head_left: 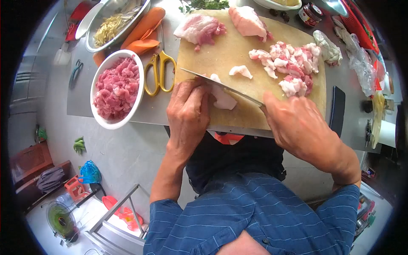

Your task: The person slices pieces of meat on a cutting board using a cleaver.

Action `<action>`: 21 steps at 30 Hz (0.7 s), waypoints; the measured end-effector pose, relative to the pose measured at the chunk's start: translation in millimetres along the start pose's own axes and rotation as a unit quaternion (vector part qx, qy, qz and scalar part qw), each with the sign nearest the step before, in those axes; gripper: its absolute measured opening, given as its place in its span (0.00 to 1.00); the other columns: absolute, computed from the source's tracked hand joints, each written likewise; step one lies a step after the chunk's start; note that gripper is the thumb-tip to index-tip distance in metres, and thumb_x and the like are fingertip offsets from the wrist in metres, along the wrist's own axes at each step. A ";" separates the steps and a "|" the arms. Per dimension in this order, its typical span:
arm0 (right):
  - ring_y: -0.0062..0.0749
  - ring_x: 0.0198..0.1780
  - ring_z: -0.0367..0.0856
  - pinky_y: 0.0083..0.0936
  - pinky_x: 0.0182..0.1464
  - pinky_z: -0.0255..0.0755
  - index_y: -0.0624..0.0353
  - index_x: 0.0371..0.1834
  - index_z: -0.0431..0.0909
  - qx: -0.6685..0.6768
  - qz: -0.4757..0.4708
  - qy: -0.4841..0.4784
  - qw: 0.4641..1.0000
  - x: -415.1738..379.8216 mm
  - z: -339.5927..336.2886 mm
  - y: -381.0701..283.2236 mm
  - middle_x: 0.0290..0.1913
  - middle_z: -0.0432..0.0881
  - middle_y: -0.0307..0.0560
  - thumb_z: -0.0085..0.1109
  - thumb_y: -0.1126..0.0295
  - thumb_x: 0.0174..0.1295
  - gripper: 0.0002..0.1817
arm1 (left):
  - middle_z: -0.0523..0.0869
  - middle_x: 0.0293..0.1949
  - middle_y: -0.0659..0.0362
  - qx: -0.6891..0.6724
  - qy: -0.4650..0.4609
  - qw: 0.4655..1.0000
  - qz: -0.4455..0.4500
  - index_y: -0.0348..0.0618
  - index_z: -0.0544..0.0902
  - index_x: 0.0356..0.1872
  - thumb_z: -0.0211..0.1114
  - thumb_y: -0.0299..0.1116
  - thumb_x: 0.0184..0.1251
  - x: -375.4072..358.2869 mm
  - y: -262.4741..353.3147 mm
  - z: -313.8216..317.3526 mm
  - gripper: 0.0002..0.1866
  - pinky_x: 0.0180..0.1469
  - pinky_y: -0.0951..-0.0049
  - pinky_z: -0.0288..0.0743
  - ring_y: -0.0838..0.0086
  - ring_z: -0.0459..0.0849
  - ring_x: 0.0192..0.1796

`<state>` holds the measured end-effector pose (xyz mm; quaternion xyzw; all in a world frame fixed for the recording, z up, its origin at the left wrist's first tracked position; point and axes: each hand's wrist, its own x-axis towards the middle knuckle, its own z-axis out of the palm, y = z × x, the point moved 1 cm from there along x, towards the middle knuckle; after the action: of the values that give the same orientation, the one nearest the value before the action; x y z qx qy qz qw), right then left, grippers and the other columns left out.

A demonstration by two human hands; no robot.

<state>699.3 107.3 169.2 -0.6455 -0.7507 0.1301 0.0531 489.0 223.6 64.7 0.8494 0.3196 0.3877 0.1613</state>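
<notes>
My right hand (297,125) is closed around the handle of a kitchen knife (229,88). The blade slants up and left over the cutting board (204,59), across a pale piece of pork fat (224,101). My left hand (189,106) has its fingers curled down on that piece beside the blade; the fingertips are partly hidden. A small slice of fat (241,72) lies just beyond the knife. To the right is a heap of cut fatty pork (293,59). Two larger chunks, one pork piece (199,29) and one pork slab (248,22), sit at the far side.
Left of the board are yellow-handled scissors (159,72), a white bowl of sliced meat (117,89), carrots (144,29) and a metal bowl (117,25) with pale yellow strips. On the right lie a dark phone-like slab (338,110), a crumpled cloth (327,47) and a jar (311,15).
</notes>
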 end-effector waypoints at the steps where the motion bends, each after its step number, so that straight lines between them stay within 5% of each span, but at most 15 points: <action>1: 0.64 0.31 0.88 0.59 0.36 0.78 0.63 0.45 0.73 -0.002 0.043 -0.059 0.997 -2.4 -1.5 0.2 0.27 0.83 0.62 0.59 0.72 0.73 0.07 | 0.93 0.47 0.51 0.000 0.001 1.000 0.001 0.35 0.92 0.42 0.74 0.17 0.62 -0.1 -0.1 -0.1 0.09 0.57 0.57 0.86 0.54 0.92 0.51; 8: 0.65 0.31 0.89 0.59 0.36 0.80 0.65 0.45 0.74 0.049 -0.106 0.170 0.979 32.6 17.0 -18.7 0.25 0.84 0.62 0.58 0.74 0.72 0.06 | 0.91 0.48 0.50 0.014 0.003 0.999 0.038 0.34 0.90 0.42 0.72 0.16 0.60 2.0 5.8 2.3 0.09 0.58 0.54 0.85 0.51 0.90 0.53; 10: 0.65 0.33 0.91 0.58 0.36 0.83 0.66 0.44 0.76 0.018 -0.005 0.018 1.000 43.1 21.7 -18.8 0.27 0.87 0.67 0.58 0.75 0.71 0.05 | 0.91 0.47 0.50 0.015 0.003 0.999 0.042 0.34 0.90 0.42 0.72 0.16 0.60 1.3 6.0 1.9 0.09 0.58 0.54 0.85 0.51 0.90 0.53; 14: 0.66 0.35 0.93 0.58 0.37 0.85 0.68 0.44 0.77 0.077 0.003 0.090 0.993 37.2 30.5 2.1 0.29 0.87 0.71 0.57 0.75 0.72 0.06 | 0.91 0.47 0.51 0.006 -0.039 0.999 0.018 0.35 0.91 0.43 0.74 0.18 0.64 3.2 6.4 -0.3 0.08 0.56 0.57 0.85 0.53 0.90 0.52; 19: 0.70 0.34 0.89 0.57 0.38 0.81 0.70 0.46 0.77 0.007 0.142 0.083 0.986 10.3 8.3 29.1 0.29 0.85 0.71 0.58 0.74 0.76 0.08 | 0.93 0.48 0.52 -0.007 -0.034 0.999 -0.001 0.37 0.92 0.45 0.76 0.20 0.66 4.0 1.6 0.7 0.08 0.56 0.62 0.85 0.57 0.92 0.51; 21: 0.70 0.34 0.88 0.57 0.37 0.79 0.70 0.46 0.77 0.028 0.112 0.114 0.987 1.3 9.0 29.2 0.29 0.85 0.70 0.60 0.74 0.76 0.07 | 0.92 0.48 0.51 -0.056 -0.015 0.998 0.005 0.38 0.92 0.47 0.75 0.20 0.66 4.5 -2.6 0.2 0.10 0.55 0.59 0.86 0.55 0.91 0.50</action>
<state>724.7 111.4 152.7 -0.7348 -0.6584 0.0811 0.1415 490.3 228.5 65.8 0.8465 0.2907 0.3928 0.2114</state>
